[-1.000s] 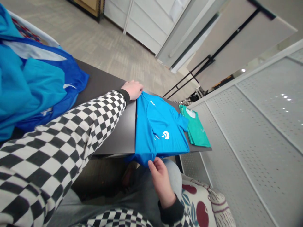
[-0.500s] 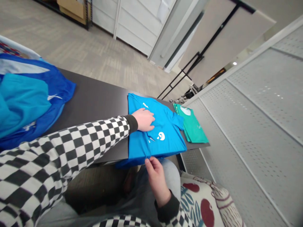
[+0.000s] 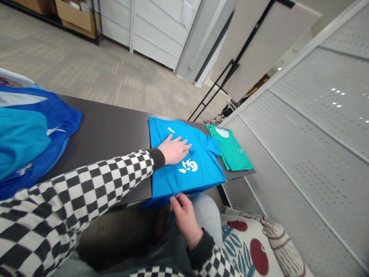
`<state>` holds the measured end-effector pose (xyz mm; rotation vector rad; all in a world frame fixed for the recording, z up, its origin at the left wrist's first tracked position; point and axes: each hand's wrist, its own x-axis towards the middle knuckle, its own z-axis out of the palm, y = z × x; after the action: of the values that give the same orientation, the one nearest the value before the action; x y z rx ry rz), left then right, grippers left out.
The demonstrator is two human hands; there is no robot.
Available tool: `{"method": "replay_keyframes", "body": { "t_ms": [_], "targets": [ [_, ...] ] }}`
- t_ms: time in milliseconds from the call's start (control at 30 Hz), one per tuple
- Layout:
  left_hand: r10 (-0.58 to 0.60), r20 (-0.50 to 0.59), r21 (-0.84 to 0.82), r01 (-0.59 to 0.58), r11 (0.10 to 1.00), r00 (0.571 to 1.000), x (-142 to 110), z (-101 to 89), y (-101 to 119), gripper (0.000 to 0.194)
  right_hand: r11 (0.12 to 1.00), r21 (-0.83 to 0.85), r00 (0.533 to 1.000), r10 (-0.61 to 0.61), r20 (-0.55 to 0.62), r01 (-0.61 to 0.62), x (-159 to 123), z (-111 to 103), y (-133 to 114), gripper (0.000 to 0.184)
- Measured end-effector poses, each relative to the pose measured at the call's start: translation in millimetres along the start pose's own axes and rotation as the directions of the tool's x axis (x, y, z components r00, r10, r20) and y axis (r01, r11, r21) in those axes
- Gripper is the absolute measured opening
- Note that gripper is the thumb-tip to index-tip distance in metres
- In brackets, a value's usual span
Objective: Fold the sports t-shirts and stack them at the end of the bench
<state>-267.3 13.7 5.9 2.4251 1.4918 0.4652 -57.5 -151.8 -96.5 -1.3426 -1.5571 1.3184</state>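
Observation:
A bright blue T-shirt [image 3: 198, 175] with white print lies spread over the dark table, one edge hanging over the front toward my lap. My left hand [image 3: 174, 150] rests flat on it, fingers spread, just above the white logo. At the hanging edge, my right hand [image 3: 186, 217] pinches the shirt's fabric between thumb and fingers. Part of the print is hidden under my left hand. Beyond the shirt's sleeve, a folded green shirt stack [image 3: 232, 150] sits at the table's right end.
Blue and turquoise garments [image 3: 25, 134] lie heaped on the left of the dark table [image 3: 109, 123]. A grey perforated panel [image 3: 305, 146] stands along the right. A patterned cushion [image 3: 248, 246] is beside my leg. Shelving with cardboard boxes [image 3: 75, 17] stands across the floor.
The fingers of my left hand have spread wider on the shirt. Fabric around the logo lies flatter, showing more white print. My right hand keeps its pinch. The view has shifted slightly.

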Motion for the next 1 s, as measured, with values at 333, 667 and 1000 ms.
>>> {"method": "replay_keyframes", "body": {
  "t_ms": [333, 667, 1000],
  "targets": [
    [0.008, -0.002, 0.041, -0.008, 0.999, 1.0, -2, 5.0, -2, 0.08, 1.0, 0.028, 1.0, -0.006, 0.03, 0.005, 0, 0, 7, 0.051],
    [0.007, 0.038, 0.093, -0.011, 0.996, 0.999, 74, -7.8, -22, 0.035, 0.998, 0.066, 1.0, -0.013, 0.015, 0.012, -3, 5, 12, 0.051],
    [0.001, -0.157, 0.019, 0.002, 1.0, 0.988, 84, 10.1, -28, 0.025, 0.998, 0.068, 0.995, -0.009, 0.095, 0.003, -7, 6, 11, 0.048]
  ]
}}
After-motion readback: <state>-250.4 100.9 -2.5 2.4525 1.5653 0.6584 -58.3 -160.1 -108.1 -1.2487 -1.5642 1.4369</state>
